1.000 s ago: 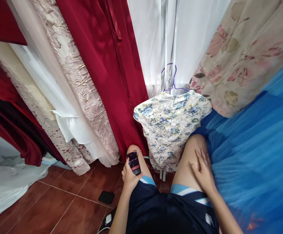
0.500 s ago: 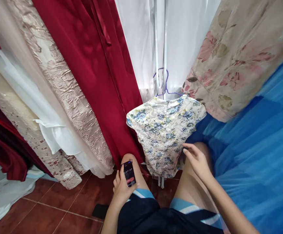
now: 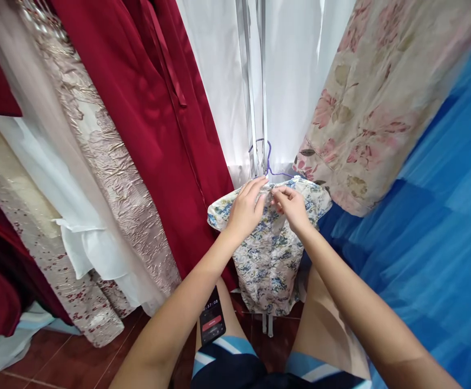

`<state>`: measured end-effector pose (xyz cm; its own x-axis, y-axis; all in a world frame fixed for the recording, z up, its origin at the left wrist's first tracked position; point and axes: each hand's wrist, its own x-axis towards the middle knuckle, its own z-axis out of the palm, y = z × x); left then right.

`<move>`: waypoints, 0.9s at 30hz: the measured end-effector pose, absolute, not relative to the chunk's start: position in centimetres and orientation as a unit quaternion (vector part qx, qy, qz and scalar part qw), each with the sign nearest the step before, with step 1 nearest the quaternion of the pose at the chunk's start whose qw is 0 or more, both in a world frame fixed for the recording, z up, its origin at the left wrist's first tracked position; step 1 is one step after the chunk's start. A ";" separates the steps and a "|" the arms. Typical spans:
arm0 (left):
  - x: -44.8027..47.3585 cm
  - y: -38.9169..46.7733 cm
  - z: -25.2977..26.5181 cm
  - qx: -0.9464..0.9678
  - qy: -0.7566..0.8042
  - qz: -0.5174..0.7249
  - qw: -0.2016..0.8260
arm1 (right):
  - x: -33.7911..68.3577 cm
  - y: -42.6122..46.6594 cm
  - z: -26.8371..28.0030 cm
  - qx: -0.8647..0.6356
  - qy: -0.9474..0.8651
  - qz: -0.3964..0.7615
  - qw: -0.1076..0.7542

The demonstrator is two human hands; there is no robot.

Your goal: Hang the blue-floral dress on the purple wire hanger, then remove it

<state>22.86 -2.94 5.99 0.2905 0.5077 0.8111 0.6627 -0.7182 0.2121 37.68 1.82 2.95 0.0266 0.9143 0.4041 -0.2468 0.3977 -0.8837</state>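
Note:
A floral blouse (image 3: 267, 270), white with blue and green flowers, hangs on a purple hanger (image 3: 269, 156) in front of me. Across the left side of its neckline lies my left hand (image 3: 245, 209), fingers stretched out and thumb apart, touching the fabric. My right hand (image 3: 292, 209) pinches the blouse at the middle of the neckline. What small part of the collar sits between those fingertips is too small to make out. On my left thigh rests a phone (image 3: 213, 322) with a lit timer screen.
Left of the blouse hang a dark red dress (image 3: 146, 146) and a pink textured gown (image 3: 117, 178). White fabric (image 3: 214, 70) with long ribbons is behind the hanger. To the right are a beige floral dress (image 3: 365, 135) and blue tulle (image 3: 422, 270). The floor has red tiles (image 3: 79, 359).
My left hand has let go of the phone, which stays on the thigh, and has come up to the neckline. My right hand has moved from the blouse's lower side up to the collar.

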 end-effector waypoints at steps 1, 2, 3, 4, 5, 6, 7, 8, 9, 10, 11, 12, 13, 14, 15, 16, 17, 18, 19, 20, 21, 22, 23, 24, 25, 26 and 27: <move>23.2 -1.9 6.3 -0.797 -0.378 -0.463 0.088 | 37.5 1.8 3.0 -0.311 -0.527 0.453 0.649; 23.5 -1.2 6.4 -0.794 -0.394 -0.454 0.092 | 37.3 1.7 2.9 -0.309 -0.525 0.452 0.652; 23.6 -0.7 6.5 -0.791 -0.408 -0.446 0.095 | 37.2 1.7 2.9 -0.308 -0.527 0.447 0.654; 23.7 -0.4 6.5 -0.790 -0.416 -0.441 0.095 | 37.1 1.7 2.8 -0.308 -0.533 0.439 0.655; 23.8 -0.4 6.5 -0.790 -0.415 -0.441 0.094 | 36.9 1.7 2.7 -0.309 -0.542 0.426 0.655; 23.9 -0.6 6.6 -0.790 -0.408 -0.448 0.090 | 36.8 1.7 2.5 -0.311 -0.552 0.410 0.656; 24.0 -0.8 6.7 -0.786 -0.399 -0.465 0.083 | 36.7 1.7 2.3 -0.316 -0.560 0.394 0.657; 24.1 -1.1 7.0 -0.775 -0.392 -0.489 0.075 | 36.5 1.6 2.0 -0.321 -0.565 0.381 0.658; 24.1 -1.4 7.5 -0.758 -0.389 -0.519 0.066 | 36.4 1.5 1.7 -0.327 -0.568 0.373 0.657; 24.0 -1.7 8.0 -0.737 -0.389 -0.550 0.058 | 36.4 1.4 1.4 -0.333 -0.570 0.369 0.654; 23.7 -1.8 8.5 -0.713 -0.392 -0.579 0.052 | 36.4 1.2 1.0 -0.338 -0.572 0.368 0.650; 23.2 -2.0 9.0 -0.693 -0.396 -0.600 0.045 | 36.4 0.8 0.6 -0.343 -0.575 0.370 0.645; 22.5 -2.1 9.4 -0.679 -0.403 -0.613 0.040 | 36.6 0.4 0.1 -0.346 -0.577 0.371 0.640; 21.5 -2.1 9.6 -0.671 -0.410 -0.617 0.034 | 36.9 0.0 -0.4 -0.349 -0.582 0.372 0.633; 20.3 -2.1 9.5 -0.667 -0.420 -0.615 0.029 | 37.3 -0.5 -1.0 -0.354 -0.590 0.370 0.624; 18.9 -2.2 9.2 -0.666 -0.431 -0.608 0.024 | 37.7 -1.1 -1.7 -0.361 -0.602 0.365 0.611; 17.4 -2.2 8.6 -0.665 -0.443 -0.601 0.021 | 38.2 -1.7 -2.6 -0.370 -0.618 0.358 0.594; 16.0 -2.2 7.7 -0.662 -0.455 -0.596 0.016 | 38.6 -2.2 -3.6 -0.380 -0.635 0.350 0.574; 14.6 -2.3 6.7 -0.655 -0.464 -0.596 0.009 | 39.0 -2.7 -4.7 -0.390 -0.652 0.345 0.551; 13.4 -2.4 5.6 -0.646 -0.471 -0.601 -0.005 | 39.4 -3.2 -5.8 -0.398 -0.666 0.344 0.529; 12.5 -2.5 4.5 -0.633 -0.475 -0.611 -0.030 | 39.8 -3.5 -7.0 -0.402 -0.676 0.347 0.511; 11.8 -2.6 3.4 -0.614 -0.476 -0.626 -0.066 | 40.1 -3.8 -8.1 -0.404 -0.682 0.353 0.496; 11.5 -2.7 2.4 -0.589 -0.475 -0.644 -0.114 | 40.3 -3.9 -9.1 -0.406 -0.683 0.360 0.489; 11.4 -2.9 1.5 -0.558 -0.469 -0.663 -0.172 | 40.6 -4.0 -10.0 -0.408 -0.680 0.366 0.487; 11.6 -3.1 0.7 -0.521 -0.458 -0.682 -0.234 | 40.9 -4.0 -10.6 -0.410 -0.673 0.372 0.490; 11.9 -3.5 0.1 -0.477 -0.443 -0.700 -0.294 | 41.1 -3.9 -11.2 -0.412 -0.665 0.377 0.495; 12.4 -3.8 -0.5 -0.428 -0.427 -0.717 -0.346 | 41.3 -3.7 -11.5 -0.413 -0.657 0.383 0.501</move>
<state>12.38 -3.83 -0.52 -0.3932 0.8624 0.3188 -0.1317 -0.3960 0.9087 41.32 -3.69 -11.55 -0.1573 0.9264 0.3422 0.1597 0.3658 -0.9169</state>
